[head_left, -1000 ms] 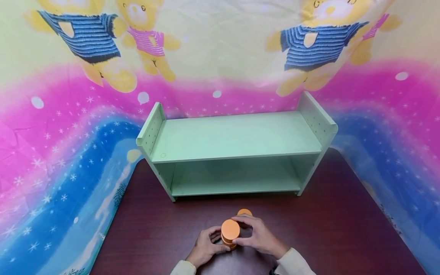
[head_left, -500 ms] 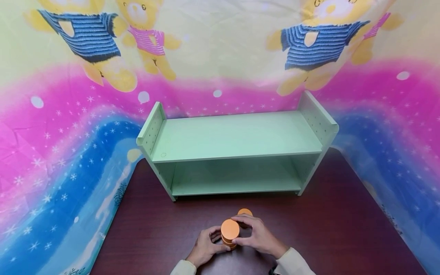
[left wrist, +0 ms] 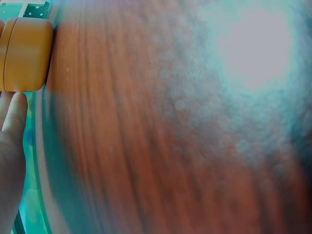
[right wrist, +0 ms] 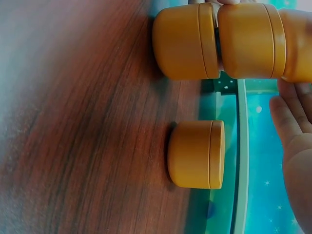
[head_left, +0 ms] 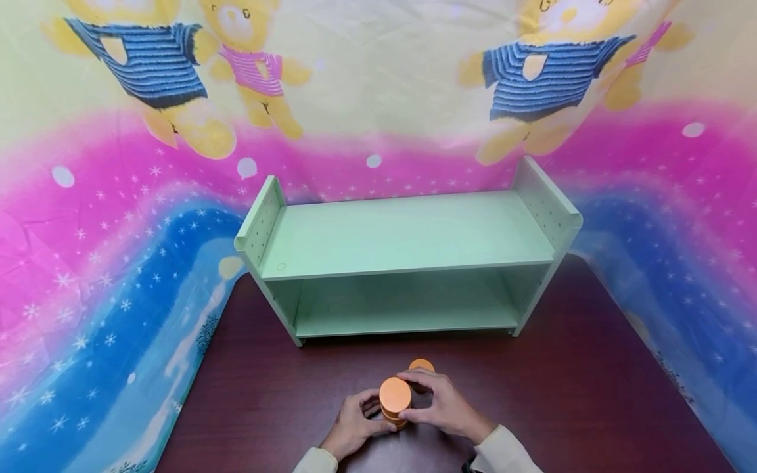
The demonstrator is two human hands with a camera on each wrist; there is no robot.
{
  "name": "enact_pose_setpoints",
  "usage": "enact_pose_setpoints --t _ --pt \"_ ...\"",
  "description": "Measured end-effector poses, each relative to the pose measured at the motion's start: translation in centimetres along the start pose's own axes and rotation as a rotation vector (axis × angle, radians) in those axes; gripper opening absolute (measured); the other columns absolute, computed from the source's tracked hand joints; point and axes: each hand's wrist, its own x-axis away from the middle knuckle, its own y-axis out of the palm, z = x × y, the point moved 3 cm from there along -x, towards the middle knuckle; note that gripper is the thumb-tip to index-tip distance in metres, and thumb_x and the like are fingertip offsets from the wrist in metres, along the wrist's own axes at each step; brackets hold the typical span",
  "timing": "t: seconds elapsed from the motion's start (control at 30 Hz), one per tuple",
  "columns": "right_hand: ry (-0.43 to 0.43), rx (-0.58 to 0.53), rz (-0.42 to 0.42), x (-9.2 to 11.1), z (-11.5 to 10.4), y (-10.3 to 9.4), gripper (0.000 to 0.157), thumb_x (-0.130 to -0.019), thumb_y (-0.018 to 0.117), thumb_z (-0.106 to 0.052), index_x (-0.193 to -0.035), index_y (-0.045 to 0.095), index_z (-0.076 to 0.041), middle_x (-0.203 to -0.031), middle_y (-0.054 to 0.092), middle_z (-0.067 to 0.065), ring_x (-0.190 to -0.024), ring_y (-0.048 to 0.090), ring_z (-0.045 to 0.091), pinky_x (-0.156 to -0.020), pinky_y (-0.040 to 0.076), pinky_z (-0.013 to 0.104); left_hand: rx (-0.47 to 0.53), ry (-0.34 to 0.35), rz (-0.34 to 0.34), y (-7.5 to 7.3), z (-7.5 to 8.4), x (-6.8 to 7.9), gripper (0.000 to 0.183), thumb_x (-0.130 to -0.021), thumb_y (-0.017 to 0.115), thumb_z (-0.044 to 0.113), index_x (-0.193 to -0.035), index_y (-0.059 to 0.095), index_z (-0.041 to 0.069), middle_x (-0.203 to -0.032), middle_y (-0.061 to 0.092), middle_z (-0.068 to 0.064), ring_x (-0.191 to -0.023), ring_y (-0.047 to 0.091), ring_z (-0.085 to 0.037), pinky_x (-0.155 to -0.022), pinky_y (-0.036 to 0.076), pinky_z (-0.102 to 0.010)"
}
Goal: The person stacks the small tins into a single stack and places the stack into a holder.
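Note:
Several round orange lidded jars are stacked upright in front of me, the top jar (head_left: 395,394) hiding most of those below in the head view. My left hand (head_left: 353,424) holds the stack low down, thumb and fingers around the bottom jar (right wrist: 185,44) and fingertips reaching the middle jar (right wrist: 248,41). A narrow dark gap shows between these two. My right hand (head_left: 443,404) pinches the top jar between thumb and fingers. Another orange jar (right wrist: 195,154) stands alone on the table just behind, partly covered by the right hand in the head view.
A pale green two-tier shelf (head_left: 402,233) stands at the back of the dark reddish wood table (head_left: 260,394). Behind and at both sides hangs a colourful cloth (head_left: 378,98) printed with teddy bears and snowflakes.

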Motion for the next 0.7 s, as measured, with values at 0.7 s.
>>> enact_pose_setpoints --t 0.7 --pt "0.001 -0.005 -0.016 0.17 0.33 0.05 0.063 -0.083 0.084 -0.027 -0.136 0.059 -0.005 -0.127 0.064 0.012 -0.112 0.062 0.022 -0.087 0.058 0.05 0.0 0.002 -0.011 0.0 -0.04 -0.08 0.058 -0.073 0.09 0.015 -0.123 0.065 -0.003 -0.121 0.067 -0.018 -0.115 0.064 -0.023 -0.096 0.054 -0.029"
